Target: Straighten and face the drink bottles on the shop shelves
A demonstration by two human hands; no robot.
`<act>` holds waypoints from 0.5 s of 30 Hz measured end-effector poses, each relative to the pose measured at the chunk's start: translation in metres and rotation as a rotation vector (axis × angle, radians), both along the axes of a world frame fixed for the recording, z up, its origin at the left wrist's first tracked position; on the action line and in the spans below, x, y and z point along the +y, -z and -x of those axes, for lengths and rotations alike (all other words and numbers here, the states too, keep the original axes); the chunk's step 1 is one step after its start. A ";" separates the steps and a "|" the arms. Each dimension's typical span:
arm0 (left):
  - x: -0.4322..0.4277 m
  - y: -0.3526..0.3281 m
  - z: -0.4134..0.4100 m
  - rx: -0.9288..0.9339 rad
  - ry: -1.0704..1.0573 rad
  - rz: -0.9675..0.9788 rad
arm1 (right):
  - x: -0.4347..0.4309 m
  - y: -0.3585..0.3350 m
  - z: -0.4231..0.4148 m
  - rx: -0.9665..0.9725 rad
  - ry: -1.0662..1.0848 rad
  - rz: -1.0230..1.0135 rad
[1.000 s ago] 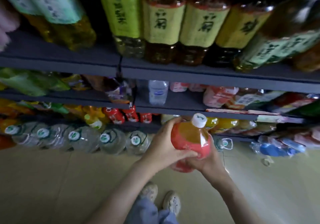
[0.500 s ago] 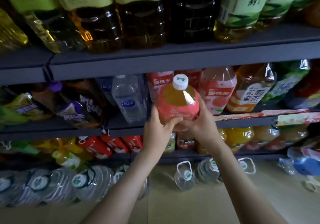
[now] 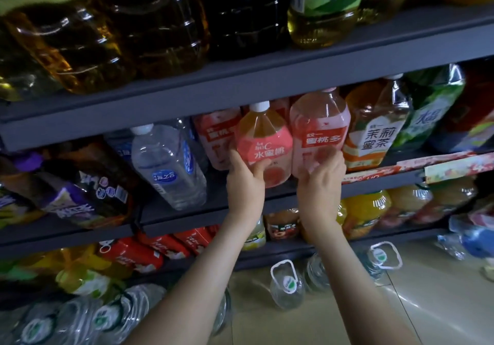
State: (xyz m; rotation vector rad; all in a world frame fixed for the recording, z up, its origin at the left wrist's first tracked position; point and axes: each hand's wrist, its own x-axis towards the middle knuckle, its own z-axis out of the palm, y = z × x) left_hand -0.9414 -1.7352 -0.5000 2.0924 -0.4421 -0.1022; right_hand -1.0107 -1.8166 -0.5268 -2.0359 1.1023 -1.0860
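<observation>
Peach bottle (image 3: 263,144), white cap, amber drink, pink label: seen upright at the front of the middle shelf (image 3: 181,220), label turned outward, cap just under the grey shelf above (image 3: 240,85).

Left hand (image 3: 244,181): placed at the lower left of the peach bottle. The fingers (image 3: 235,159) are curled round its left side and the thumb is laid across the lower label; the bottle is gripped.

Right hand (image 3: 319,184): found just right of the peach bottle. Its fingers (image 3: 331,160), close together and slightly bent, are laid on the lower front of the pale pink bottle (image 3: 319,128), which touches the peach bottle's right side. The thumb is hidden, so a grip cannot be told.

Left of the peach bottle: a clear water bottle (image 3: 168,165), tilted. Beyond the pale pink bottle: a tea bottle (image 3: 374,128) with an orange-and-white label. Below the peach bottle, on the floor: handled water jugs (image 3: 286,283).
</observation>
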 end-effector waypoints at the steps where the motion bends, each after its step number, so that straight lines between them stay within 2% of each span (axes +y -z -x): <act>1: -0.001 0.000 0.001 -0.001 -0.007 -0.010 | -0.008 0.002 0.004 0.031 -0.019 -0.106; 2: -0.002 0.001 0.002 0.002 -0.010 -0.013 | -0.013 0.004 0.006 0.048 -0.043 -0.166; 5: -0.001 -0.002 0.002 0.055 0.015 -0.016 | -0.009 0.001 0.010 0.033 -0.092 -0.141; 10: 0.026 -0.016 0.017 0.054 0.025 -0.042 | 0.045 -0.015 0.016 0.018 -0.249 -0.172; 15: 0.094 -0.037 0.036 0.119 -0.102 0.001 | 0.112 -0.038 0.011 0.022 -0.395 -0.231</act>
